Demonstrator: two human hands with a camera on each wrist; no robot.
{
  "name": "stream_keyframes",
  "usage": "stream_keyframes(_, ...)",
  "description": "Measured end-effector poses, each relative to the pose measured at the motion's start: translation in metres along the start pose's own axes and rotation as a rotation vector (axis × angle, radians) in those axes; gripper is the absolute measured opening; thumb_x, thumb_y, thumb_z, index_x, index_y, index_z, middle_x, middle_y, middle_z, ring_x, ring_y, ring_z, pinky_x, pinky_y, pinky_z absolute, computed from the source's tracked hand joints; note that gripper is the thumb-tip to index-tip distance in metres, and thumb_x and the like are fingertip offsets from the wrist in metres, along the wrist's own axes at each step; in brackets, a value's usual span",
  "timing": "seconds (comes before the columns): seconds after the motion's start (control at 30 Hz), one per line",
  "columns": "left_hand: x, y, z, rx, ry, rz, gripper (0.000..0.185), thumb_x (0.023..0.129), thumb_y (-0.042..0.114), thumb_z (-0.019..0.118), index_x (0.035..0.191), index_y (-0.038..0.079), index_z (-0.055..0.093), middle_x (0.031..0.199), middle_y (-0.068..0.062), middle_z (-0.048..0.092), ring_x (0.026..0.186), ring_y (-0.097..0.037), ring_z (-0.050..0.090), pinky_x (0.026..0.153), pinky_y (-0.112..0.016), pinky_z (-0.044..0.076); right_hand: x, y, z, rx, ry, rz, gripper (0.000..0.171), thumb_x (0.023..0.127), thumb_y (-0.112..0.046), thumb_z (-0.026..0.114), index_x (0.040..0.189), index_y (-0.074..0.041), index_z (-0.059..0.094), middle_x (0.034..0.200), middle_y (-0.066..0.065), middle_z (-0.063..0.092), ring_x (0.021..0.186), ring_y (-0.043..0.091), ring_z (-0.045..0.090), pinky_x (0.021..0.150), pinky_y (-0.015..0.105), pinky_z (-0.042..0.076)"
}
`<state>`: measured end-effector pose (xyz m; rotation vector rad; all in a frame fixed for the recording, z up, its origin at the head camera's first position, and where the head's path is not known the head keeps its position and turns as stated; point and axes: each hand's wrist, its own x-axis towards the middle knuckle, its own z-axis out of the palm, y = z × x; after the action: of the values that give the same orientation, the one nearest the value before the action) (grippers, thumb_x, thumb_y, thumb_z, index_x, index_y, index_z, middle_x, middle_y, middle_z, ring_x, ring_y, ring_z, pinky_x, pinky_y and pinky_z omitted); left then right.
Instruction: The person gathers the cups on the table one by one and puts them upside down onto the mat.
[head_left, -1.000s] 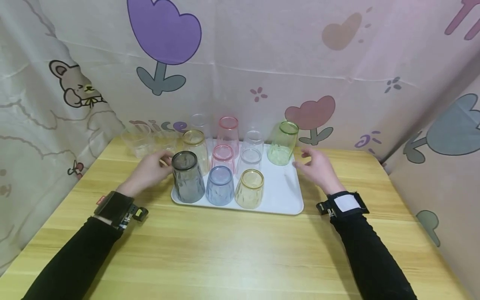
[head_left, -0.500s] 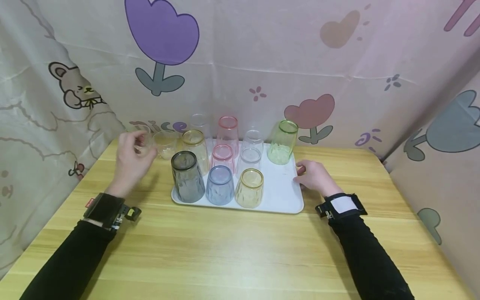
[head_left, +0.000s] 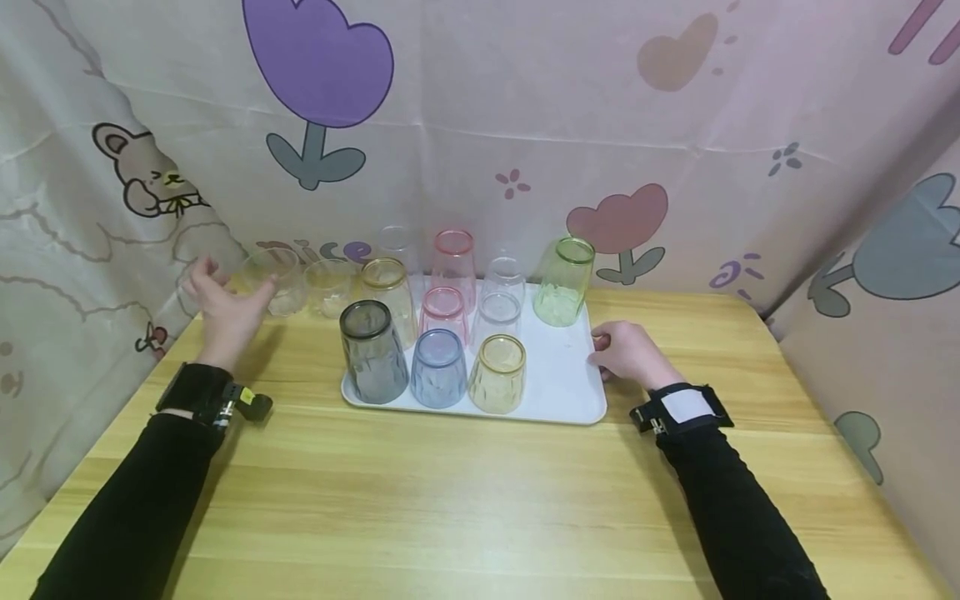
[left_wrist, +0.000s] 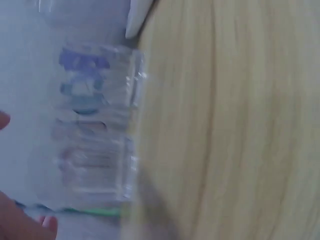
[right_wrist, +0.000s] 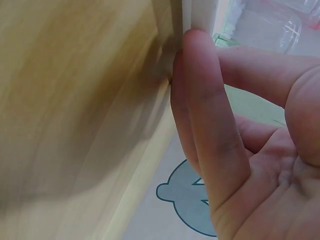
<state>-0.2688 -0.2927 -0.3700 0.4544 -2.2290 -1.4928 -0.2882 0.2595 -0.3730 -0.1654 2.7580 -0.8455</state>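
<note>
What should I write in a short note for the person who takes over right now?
Left hand: open, reaching to the clear cup on the table left of the tray; whether it touches is unclear.
Right hand: fingers straight, resting against the right edge of the white tray.
Done: nine cups stand upside down on the tray, the green cup at the back right.
Left: two clear cups stand off the tray; its right side has free room.

My left hand [head_left: 225, 312] sits beside two cups [head_left: 300, 287] left of the tray [head_left: 570, 383]; my right hand [head_left: 630, 354] apparently touches its right edge.
</note>
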Motion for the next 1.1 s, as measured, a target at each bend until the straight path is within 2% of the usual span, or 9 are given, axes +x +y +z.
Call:
stream_keyframes(0.1,0.008,-0.008,-0.001,-0.062,-0.087,-0.106,0.107,0.095,0.040,0.072,0.164,0.014,-0.006,0.170,-0.013,0.003,0.154,-0.032,0.016,0.126,-0.043,0.026,0.000,0.000,-0.001,-0.006,-0.003,0.000,0.053,0.094,0.001,0.067,0.141,0.017,0.050,0.113,0.027,0.063,0.069,0.019,0.070,0.063,0.029,0.061)
stream_keyframes(0.17,0.014,-0.013,0.000,-0.097,-0.135,-0.147,0.109,0.096,0.039,0.072,0.164,0.012,-0.009,0.171,-0.014,0.000,0.157,-0.032,0.012,0.127,-0.042,0.023,0.000,0.000,-0.001,-0.009,-0.005,0.002,0.053,0.094,0.000,0.067,0.141,0.016,0.050,0.113,0.026,0.062,0.069,0.019,0.070,0.063,0.029,0.061)
stream_keyframes(0.27,0.020,-0.018,0.002,-0.098,-0.191,-0.161,0.110,0.096,0.036,0.073,0.164,0.011,-0.010,0.172,-0.016,-0.003,0.158,-0.034,0.010,0.127,-0.043,0.022,0.000,-0.001,-0.001,-0.006,-0.006,0.000,0.053,0.094,0.001,0.067,0.142,0.017,0.049,0.113,0.026,0.062,0.069,0.019,0.070,0.063,0.030,0.061)
stream_keyframes(0.37,0.024,-0.021,0.005,-0.071,-0.214,-0.148,0.110,0.096,0.035,0.074,0.164,0.010,-0.008,0.172,-0.017,-0.002,0.157,-0.036,0.011,0.127,-0.046,0.022,-0.001,-0.002,-0.001,0.009,-0.007,0.004,0.053,0.094,0.001,0.066,0.142,0.016,0.048,0.114,0.026,0.061,0.070,0.020,0.070,0.064,0.030,0.062)
stream_keyframes(0.6,0.029,-0.022,0.012,0.008,-0.170,-0.122,0.097,0.095,0.036,0.074,0.161,0.004,0.010,0.163,-0.024,0.018,0.144,-0.036,0.028,0.120,-0.045,0.034,-0.002,-0.001,-0.001,0.046,-0.015,0.000,0.053,0.096,0.000,0.065,0.143,0.016,0.047,0.116,0.027,0.060,0.071,0.021,0.070,0.065,0.031,0.062)
stream_keyframes(0.9,0.031,-0.026,0.017,-0.014,-0.131,-0.145,0.095,0.095,0.037,0.075,0.161,0.007,0.014,0.164,-0.019,0.019,0.147,-0.033,0.026,0.123,-0.043,0.030,0.001,0.001,0.001,0.044,-0.008,-0.001,0.052,0.095,0.001,0.066,0.142,0.016,0.048,0.113,0.026,0.060,0.070,0.020,0.070,0.065,0.031,0.062)
stream_keyframes(1.03,0.029,-0.024,0.018,-0.052,-0.096,-0.177,0.085,0.093,0.037,0.078,0.155,0.015,0.024,0.158,-0.013,0.025,0.143,-0.028,0.031,0.121,-0.038,0.033,0.000,0.003,0.002,0.063,-0.012,0.014,0.053,0.096,0.001,0.066,0.143,0.016,0.047,0.115,0.027,0.060,0.072,0.021,0.071,0.066,0.031,0.063)
stream_keyframes(1.1,0.028,-0.023,0.019,-0.073,-0.061,-0.189,0.077,0.092,0.036,0.080,0.148,0.019,0.030,0.147,-0.003,0.034,0.133,-0.021,0.038,0.117,-0.034,0.036,-0.001,0.004,0.002,0.072,-0.012,0.018,0.053,0.096,0.001,0.065,0.143,0.016,0.047,0.116,0.027,0.059,0.072,0.021,0.071,0.066,0.032,0.063)
